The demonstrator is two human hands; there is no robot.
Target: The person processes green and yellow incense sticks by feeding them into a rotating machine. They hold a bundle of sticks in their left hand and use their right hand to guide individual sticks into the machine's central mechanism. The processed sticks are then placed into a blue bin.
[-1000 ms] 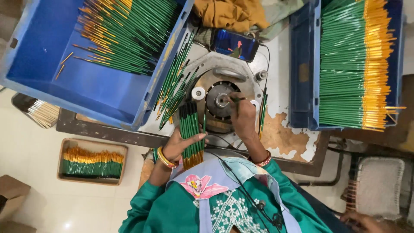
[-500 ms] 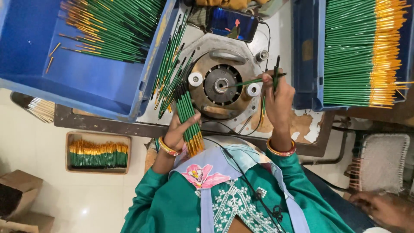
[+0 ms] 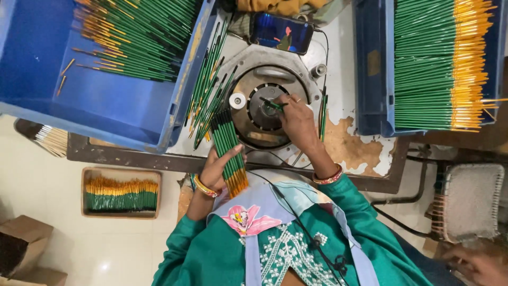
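Blue crates (image 3: 106, 114) at the desk's left and right edges hold green brushes. Left hand (image 3: 221, 167) grips a brush bundle (image 3: 228, 151); right hand (image 3: 297, 119) pinches one brush (image 3: 272, 104) on the round machine (image 3: 264, 100) mid-desk.

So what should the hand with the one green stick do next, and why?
Probably lift the green stick off the round metal machine and lay it aside. The right hand has its tip at the machine's middle, while the left hand holds a bundle of green sticks ready to supply another.
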